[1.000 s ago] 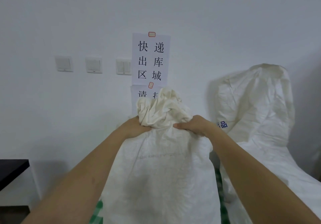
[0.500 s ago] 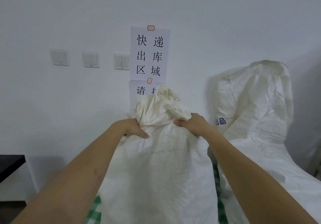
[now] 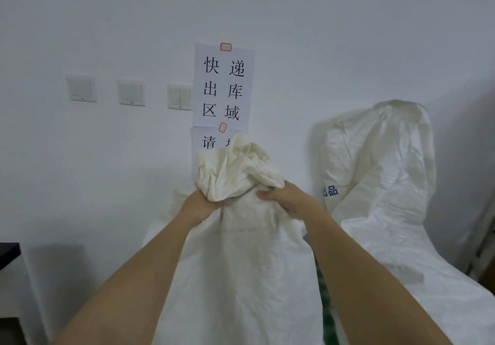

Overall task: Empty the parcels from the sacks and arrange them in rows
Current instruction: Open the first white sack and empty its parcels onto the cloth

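While both hands clamp the bunched neck of the sack (image 3: 241,264) standing right in front of the person, no parcels can be seen; I judge they are inside it, hidden by the white woven cloth. The left hand (image 3: 199,205) has its fingers curled into the crumpled top from the left, and the right hand (image 3: 288,197) pinches the same gathered cloth from the right, thumb and fingers closed on it. A second sack (image 3: 375,170) slumps against the wall (image 3: 107,184) just to the right, touching or nearly touching the first one.

The main risk I see is the grip itself. The slick cloth is held only at the loose neck, so a heavy load below could pull it through the fingers if the sack is lifted or tipped. If the mouth opens suddenly, parcels could spill in a heap instead of coming out in order. Swinging the sack to the right could knock the leaning second sack over. The paper sign (image 3: 223,84) and the light switches (image 3: 131,92) sit close behind the raised neck and could be brushed.
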